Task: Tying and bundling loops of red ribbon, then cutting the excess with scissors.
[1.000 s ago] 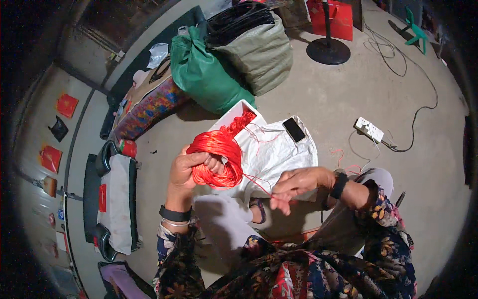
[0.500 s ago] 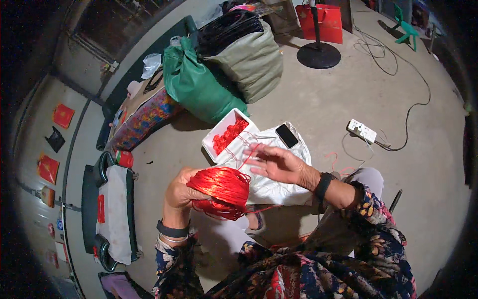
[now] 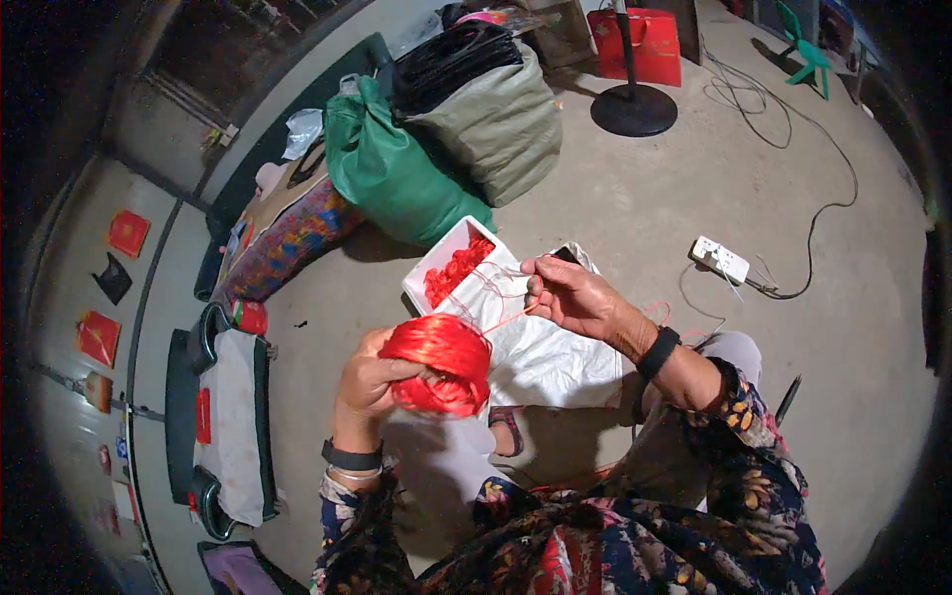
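Note:
A thick hank of shiny red cord sits in my left hand, whose fingers and thumb wrap its left side. From the hank a strand runs up to the right into my right hand, which pinches it between closed fingers. Beyond the hank stands a white box holding small red cord pieces. Loose red strands trail between the box and my right hand. A white cloth lies under my hands. My right hand mostly hides the dark phone on it.
A green sack and a grey-green sack with black material stand beyond the box. To the right a white power strip with its cable lies on the floor. Farther off is a round black stand base.
My right hand has closed from spread fingers to a pinch on the strand and moved slightly right. The hank has tilted and risen a little in my left hand.

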The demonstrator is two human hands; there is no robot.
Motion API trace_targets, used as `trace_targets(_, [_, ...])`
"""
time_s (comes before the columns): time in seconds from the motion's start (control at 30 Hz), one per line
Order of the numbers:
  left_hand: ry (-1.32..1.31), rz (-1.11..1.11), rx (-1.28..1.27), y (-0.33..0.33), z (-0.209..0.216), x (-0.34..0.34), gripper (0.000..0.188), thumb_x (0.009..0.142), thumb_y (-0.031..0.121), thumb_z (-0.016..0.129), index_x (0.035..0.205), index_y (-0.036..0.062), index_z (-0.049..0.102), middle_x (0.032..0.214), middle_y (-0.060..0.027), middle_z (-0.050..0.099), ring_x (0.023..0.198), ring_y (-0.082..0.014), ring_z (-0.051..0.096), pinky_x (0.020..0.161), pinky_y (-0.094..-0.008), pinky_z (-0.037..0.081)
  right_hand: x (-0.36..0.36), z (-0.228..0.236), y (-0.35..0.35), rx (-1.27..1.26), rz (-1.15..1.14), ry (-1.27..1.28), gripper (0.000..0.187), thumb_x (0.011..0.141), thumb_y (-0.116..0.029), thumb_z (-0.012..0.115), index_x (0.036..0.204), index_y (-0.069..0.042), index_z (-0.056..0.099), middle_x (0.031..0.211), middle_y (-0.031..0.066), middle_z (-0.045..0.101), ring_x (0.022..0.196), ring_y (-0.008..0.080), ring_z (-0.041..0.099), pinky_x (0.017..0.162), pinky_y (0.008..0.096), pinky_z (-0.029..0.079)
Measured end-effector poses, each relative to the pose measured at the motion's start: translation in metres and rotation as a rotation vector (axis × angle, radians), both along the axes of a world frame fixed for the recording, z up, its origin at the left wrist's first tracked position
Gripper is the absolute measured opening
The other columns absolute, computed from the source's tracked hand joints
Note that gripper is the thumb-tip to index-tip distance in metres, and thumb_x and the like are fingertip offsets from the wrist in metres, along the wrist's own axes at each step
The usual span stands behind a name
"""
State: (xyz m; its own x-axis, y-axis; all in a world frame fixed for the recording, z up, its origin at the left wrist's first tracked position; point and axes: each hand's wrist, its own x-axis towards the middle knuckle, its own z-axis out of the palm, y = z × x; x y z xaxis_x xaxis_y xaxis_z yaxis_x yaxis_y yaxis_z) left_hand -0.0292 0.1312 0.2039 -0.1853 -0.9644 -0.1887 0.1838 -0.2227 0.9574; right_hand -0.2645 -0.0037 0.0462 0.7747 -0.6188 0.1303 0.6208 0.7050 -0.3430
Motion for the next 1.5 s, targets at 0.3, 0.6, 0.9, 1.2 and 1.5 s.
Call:
trace_targets(0.3, [-0.111,-0.02,0.077,-0.008,-0.013,-0.028,0.028,0.084,0.006,0.061,0.109,-0.0067,0.058,0.098,-0.0093,0.066,0.087,-0.0158,0.063,0.082,-0.0275,0.049,-0.005,0.014,0.003,0.0,-0.124,0.179,0.024,0.096,-0.025,0.054,0.104,-0.002,0.055,0.064,-0.0021,0.044,0.06,0.0111,0.044,0.061,0.0254,0.041])
trace_targets(0.6, [-0.479,-0.217,0.014,-0.015,-0.036,-0.05,0.032,0.084,0.012,0.064,0.112,-0.003,0.06,0.095,-0.0066,0.065,0.087,-0.0127,0.06,0.079,-0.0266,0.048,-0.006,0.038,0.005,-0.642,-0.092,0.69,0.028,0.097,-0.032,0.052,0.101,-0.007,0.064,0.06,-0.0064,0.035,0.052,0.0047,0.031,0.047,0.0223,0.027])
trace_targets(0.9, [-0.111,-0.217,0.215,-0.023,-0.071,-0.053,0.021,0.086,0.008,0.058,0.101,-0.0054,0.056,0.086,-0.0076,0.064,0.08,-0.0148,0.063,0.078,-0.0281,0.051,-0.008,0.031,0.011,-0.884,0.05,0.735,0.029,0.097,-0.032,0.052,0.085,-0.008,0.065,0.061,-0.0097,0.043,0.054,0.0028,0.035,0.047,0.0224,0.03])
trace_targets(1.2, [-0.198,-0.096,0.077,-0.016,-0.063,-0.056,0.017,0.088,0.01,0.056,0.099,-0.0035,0.057,0.085,-0.0076,0.064,0.079,-0.015,0.063,0.078,-0.0284,0.05,-0.009,0.022,0.008,-0.876,0.047,0.789,0.028,0.096,-0.032,0.053,0.085,-0.009,0.065,0.059,-0.01,0.041,0.051,0.0025,0.032,0.046,0.0217,0.029])
trace_targets(1.5, [-0.042,-0.03,0.004,-0.005,-0.043,-0.047,0.024,0.09,0.011,0.052,0.107,-0.0051,0.059,0.09,-0.0079,0.066,0.085,-0.0147,0.063,0.083,-0.0287,0.049,-0.009,0.018,0.003,-0.66,-0.027,0.823,0.027,0.097,-0.029,0.052,0.09,-0.007,0.067,0.054,-0.007,0.038,0.046,0.0049,0.03,0.043,0.0233,0.027])
